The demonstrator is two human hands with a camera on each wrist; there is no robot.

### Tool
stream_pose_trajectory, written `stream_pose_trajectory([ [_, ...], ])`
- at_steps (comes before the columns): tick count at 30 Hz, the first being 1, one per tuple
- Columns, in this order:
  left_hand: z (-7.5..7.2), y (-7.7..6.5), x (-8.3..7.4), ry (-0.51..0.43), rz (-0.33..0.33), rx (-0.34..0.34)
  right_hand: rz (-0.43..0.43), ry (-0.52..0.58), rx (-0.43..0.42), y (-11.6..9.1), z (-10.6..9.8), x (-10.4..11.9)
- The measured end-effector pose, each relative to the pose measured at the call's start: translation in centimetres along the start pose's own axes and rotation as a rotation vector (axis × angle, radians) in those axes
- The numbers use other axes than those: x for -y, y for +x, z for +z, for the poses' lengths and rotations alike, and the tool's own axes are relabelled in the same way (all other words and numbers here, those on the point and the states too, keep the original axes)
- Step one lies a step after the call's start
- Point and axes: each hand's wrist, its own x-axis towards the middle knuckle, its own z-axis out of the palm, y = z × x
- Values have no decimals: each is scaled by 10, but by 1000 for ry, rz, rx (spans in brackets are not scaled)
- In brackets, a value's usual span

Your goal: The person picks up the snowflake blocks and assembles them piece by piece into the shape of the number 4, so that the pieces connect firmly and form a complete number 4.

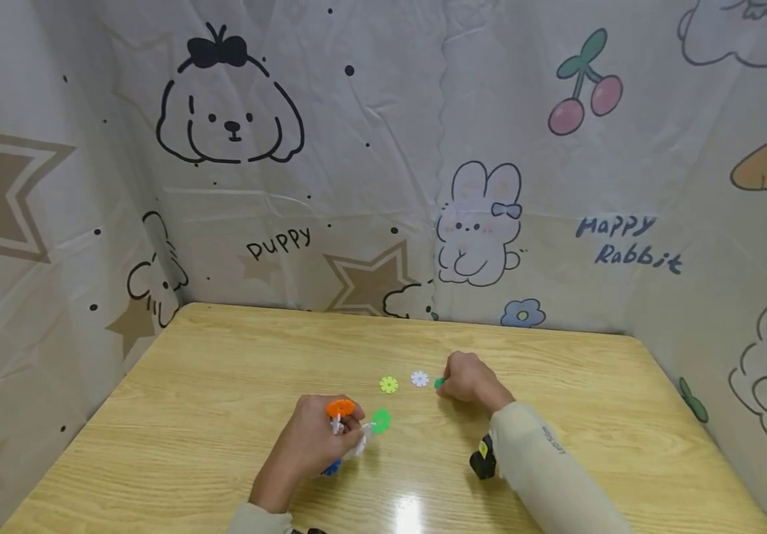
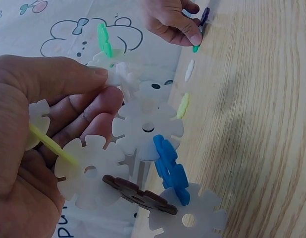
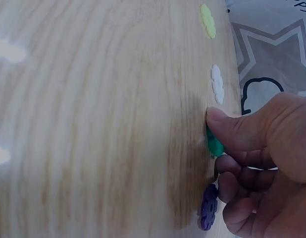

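My left hand (image 1: 317,437) pinches a white piece of a linked chain of notched plastic snowflake discs between thumb and fingers, held up over the table. In the left wrist view the chain includes several white discs, a blue disc (image 2: 171,171), a brown disc (image 2: 138,194), a yellow disc (image 2: 51,144) and a bright green disc (image 2: 104,40). An orange disc (image 1: 340,408) shows above the left hand in the head view. Farther off at the right, my right hand (image 1: 466,378) pinches a dark green disc (image 3: 214,143) at the tabletop, partly hidden by thumb and fingers.
A loose white disc (image 1: 420,379) and a yellow-green disc (image 1: 389,385) lie in a row left of the right hand. Just beside its curled fingers is a purple disc (image 3: 208,207). The wooden table (image 1: 223,363) meets a printed cloth (image 1: 370,185) behind.
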Motion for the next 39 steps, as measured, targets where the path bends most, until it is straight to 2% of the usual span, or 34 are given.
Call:
stream_pose_trajectory([
  [4,0,0,-2,-12,-20,20,11,47,-18,-3,1,-3],
  [9,1,-2,-3,-24,-39,28,-31,101,-56,-9,6,-7],
  [16,4,1,-3,-28,-14,11,-89,137,-101,-20,1,-11],
  [25,7,7,-4,-19,32,-7,-158,199,-101,-34,-5,-8],
  [34,10,10,-7,-8,37,6,-354,238,-126,-55,-15,-2],
  [39,11,11,-8,-8,43,7,-421,287,-116,-66,-18,7],
])
